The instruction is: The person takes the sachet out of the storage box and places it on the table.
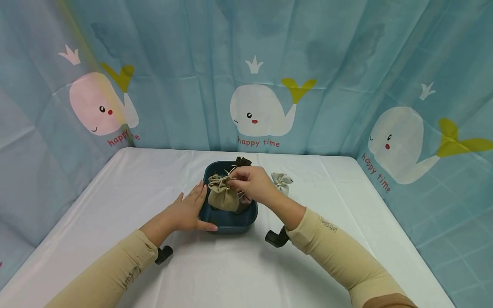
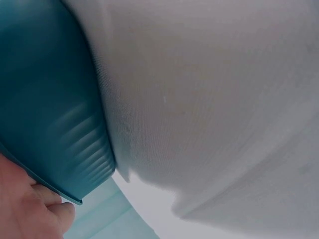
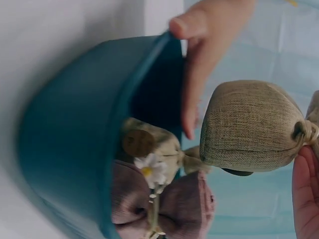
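Observation:
My right hand (image 1: 254, 182) pinches the gathered neck of a tan drawstring pouch (image 1: 223, 200), which hangs over a dark teal bin (image 1: 231, 229). In the right wrist view the round-bottomed tan pouch (image 3: 249, 127) appears beside the bin's mouth, with my right fingers (image 3: 306, 194) at its tied neck. My left hand (image 1: 188, 211) rests against the bin's left side, fingers extended along the rim and thumb at the front. Inside the bin lie a mauve pouch (image 3: 187, 211) and a beige pouch (image 3: 167, 142) bearing a white flower and a round brown tag.
A dark brown pouch (image 1: 243, 161) shows at the bin's back rim. Just right of the bin, a whitish pouch (image 1: 282, 182) stands on the white-covered table (image 1: 215, 273). Black wrist-worn pieces (image 1: 278, 238) hang below both wrists. A blue whale-print curtain (image 1: 173, 107) encloses the table.

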A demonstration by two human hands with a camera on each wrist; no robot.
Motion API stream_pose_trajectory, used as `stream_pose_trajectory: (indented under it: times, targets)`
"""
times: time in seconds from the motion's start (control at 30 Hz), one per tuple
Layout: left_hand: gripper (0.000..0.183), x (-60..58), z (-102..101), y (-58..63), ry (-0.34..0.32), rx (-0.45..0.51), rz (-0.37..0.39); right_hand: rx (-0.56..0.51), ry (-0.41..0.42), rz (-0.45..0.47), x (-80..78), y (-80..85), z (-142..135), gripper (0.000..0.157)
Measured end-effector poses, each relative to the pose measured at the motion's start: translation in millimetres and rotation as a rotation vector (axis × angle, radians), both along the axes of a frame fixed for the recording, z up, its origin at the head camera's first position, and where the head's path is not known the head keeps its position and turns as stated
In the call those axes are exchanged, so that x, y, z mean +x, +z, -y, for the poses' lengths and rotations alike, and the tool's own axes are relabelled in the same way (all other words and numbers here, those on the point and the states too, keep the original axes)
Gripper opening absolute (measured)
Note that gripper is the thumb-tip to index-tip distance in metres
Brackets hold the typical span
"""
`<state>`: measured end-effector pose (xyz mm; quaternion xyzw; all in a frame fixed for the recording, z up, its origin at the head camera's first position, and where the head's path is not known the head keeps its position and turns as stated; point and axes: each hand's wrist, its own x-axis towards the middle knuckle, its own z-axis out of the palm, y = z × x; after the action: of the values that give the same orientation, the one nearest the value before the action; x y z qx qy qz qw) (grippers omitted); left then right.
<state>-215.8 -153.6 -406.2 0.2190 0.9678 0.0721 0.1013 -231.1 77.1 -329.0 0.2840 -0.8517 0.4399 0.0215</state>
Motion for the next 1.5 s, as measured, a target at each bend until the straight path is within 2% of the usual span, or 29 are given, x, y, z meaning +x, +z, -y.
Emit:
stream_pose_trajectory:
  times: [0.3, 0.77, 1.07, 1.5]
  targets:
    - [0.132, 0.0, 0, 1.7, 0.001, 0.006, 0.005, -0.073, -0.051, 0.012, -1.2, 15.3, -10, 0.006]
    - [0.13, 0.8, -1, 1.2, 0.005, 0.012, 0.014, -0.105, -0.122, 0.059, -1.3, 29.0, -26, 0.008]
    - [0.131, 0.6, -1, -0.2, 0.004, 0.006, -0.001, -0.177, -0.174, 0.083, -6.2, 30.4, -48, 0.011]
    - [0.131, 1.2, -1, 0.7, 0.01, 0.014, 0.003, -0.19, -0.244, 0.075, -9.4, 27.0, -76, 0.013]
